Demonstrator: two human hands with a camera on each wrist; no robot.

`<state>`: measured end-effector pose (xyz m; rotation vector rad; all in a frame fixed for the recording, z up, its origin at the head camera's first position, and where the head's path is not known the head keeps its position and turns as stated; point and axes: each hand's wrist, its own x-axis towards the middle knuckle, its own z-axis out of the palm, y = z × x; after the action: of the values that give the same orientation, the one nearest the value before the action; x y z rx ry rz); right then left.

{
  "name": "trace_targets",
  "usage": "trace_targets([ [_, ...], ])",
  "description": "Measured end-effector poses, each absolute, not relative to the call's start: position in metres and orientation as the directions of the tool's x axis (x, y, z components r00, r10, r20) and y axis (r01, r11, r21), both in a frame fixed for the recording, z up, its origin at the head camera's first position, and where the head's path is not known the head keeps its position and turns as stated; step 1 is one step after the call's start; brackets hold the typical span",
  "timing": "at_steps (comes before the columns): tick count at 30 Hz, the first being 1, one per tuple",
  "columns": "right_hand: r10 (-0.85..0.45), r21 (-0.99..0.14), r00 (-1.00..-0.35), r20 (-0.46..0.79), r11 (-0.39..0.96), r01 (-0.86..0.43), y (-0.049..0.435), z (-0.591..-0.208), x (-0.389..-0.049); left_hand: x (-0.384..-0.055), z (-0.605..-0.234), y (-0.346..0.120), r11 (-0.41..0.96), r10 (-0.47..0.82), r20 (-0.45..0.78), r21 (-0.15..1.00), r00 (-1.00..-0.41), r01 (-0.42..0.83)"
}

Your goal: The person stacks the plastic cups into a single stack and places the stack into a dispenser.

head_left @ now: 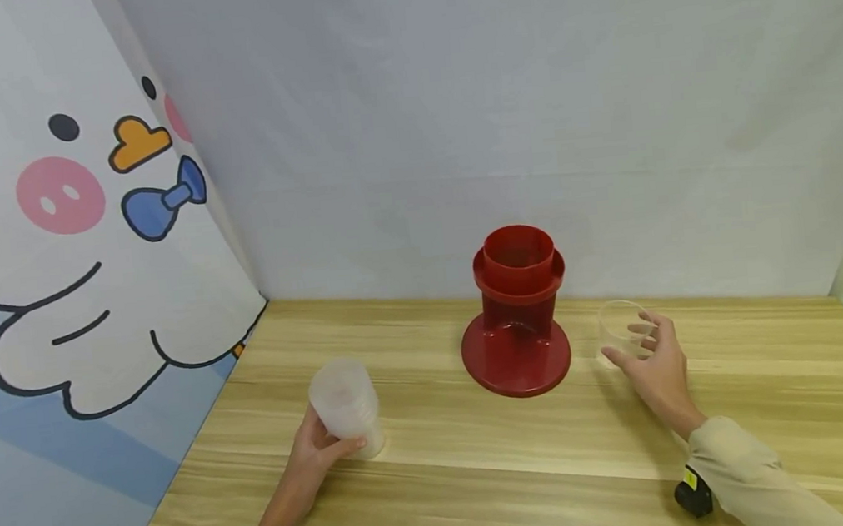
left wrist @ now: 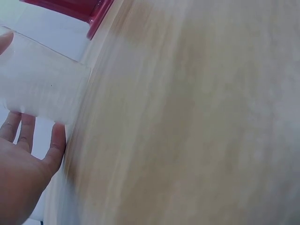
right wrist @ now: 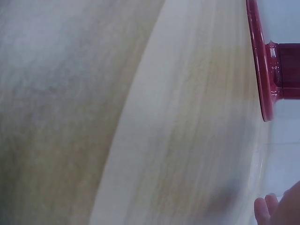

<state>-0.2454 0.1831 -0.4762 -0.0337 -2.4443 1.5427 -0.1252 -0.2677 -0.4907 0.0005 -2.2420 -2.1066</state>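
Observation:
A stack of translucent plastic cups (head_left: 344,395) stands on the left part of the table, slightly tilted in the head view. My left hand (head_left: 309,457) grips it low down, thumb across the near side; the left wrist view shows fingertips against the cup wall (left wrist: 42,79). Farther right is a single clear plastic cup (head_left: 620,331), its rim faintly visible. Around its right side curls my right hand (head_left: 659,367), thumb in front and fingers behind. Only fingertips of this hand (right wrist: 281,211) appear in the right wrist view. Between both hands rises a red plastic stand (head_left: 517,355).
The red stand has a round base and an open cylindrical top (head_left: 518,248). Everything rests on a wood-grain table (head_left: 470,476). A white cloth wall (head_left: 513,104) closes off the back, and a cartoon-printed panel (head_left: 124,306) borders the left side.

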Motion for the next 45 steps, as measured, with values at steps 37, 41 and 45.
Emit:
trace_targets([
  [37, 0.067, -0.871, -0.967, 0.247, 0.453, -0.191, 0.179, -0.454, -0.202, -0.125, -0.493, -0.266, 0.07, -0.061, 0.073, 0.995, -0.995, 0.069],
  [41, 0.065, -0.877, -0.967, 0.245, 0.44, -0.193, 0.174, -0.452, -0.198, -0.126, -0.494, -0.266, 0.074, -0.057, 0.068, 0.995, -0.996, 0.064],
  [45, 0.069, -0.883, -0.969, 0.236, 0.432, -0.184, 0.167, -0.442, -0.192, -0.125, -0.493, -0.265, 0.077, -0.061, 0.06, 0.995, -0.996, 0.055],
])
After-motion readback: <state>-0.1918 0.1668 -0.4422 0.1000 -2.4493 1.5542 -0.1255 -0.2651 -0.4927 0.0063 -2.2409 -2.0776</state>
